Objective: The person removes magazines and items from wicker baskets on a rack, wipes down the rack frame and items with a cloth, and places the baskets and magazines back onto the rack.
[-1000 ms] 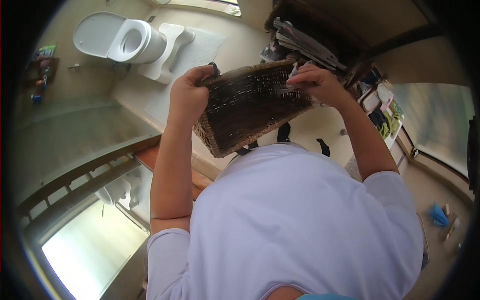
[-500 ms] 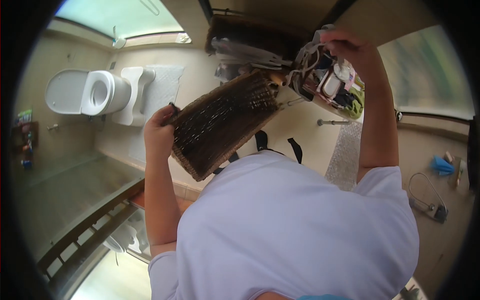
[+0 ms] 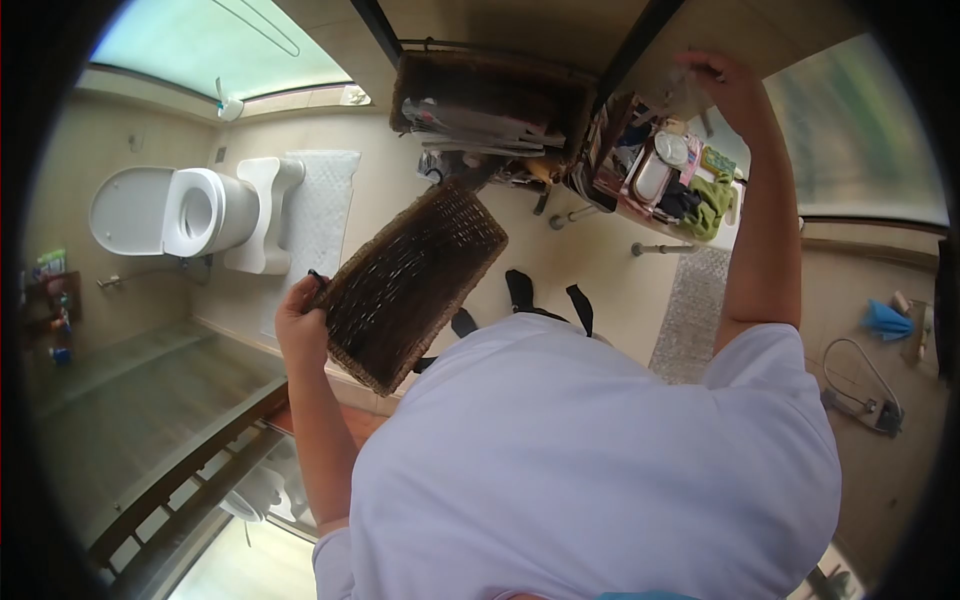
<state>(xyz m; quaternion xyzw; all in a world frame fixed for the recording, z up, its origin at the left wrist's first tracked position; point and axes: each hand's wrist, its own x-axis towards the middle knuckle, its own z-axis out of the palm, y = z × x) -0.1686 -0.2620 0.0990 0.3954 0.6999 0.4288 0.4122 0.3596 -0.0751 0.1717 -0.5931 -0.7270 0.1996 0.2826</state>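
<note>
My left hand is closed on one end of a brown wicker basket, which hangs tilted with its dark woven inside toward me. Light shows through gaps in the weave. At the upper right, my right hand is raised above a heap of small things on a white stool-like seat. A blurred, translucent thing is by its fingers; I cannot make out whether they grip it. In the heap are a white-rimmed oval case, a round whitish lid and a green cloth.
A second wicker basket stands on a dark-framed rack ahead, with plastic-wrapped items at its front. At left are a toilet, a white footstool and a pale mat. A grey textured mat lies right of my feet.
The wicker basket in my left hand has moved left and toward me, away from the heap. My right hand has risen slightly; the pale straps at its fingers no longer show clearly.
</note>
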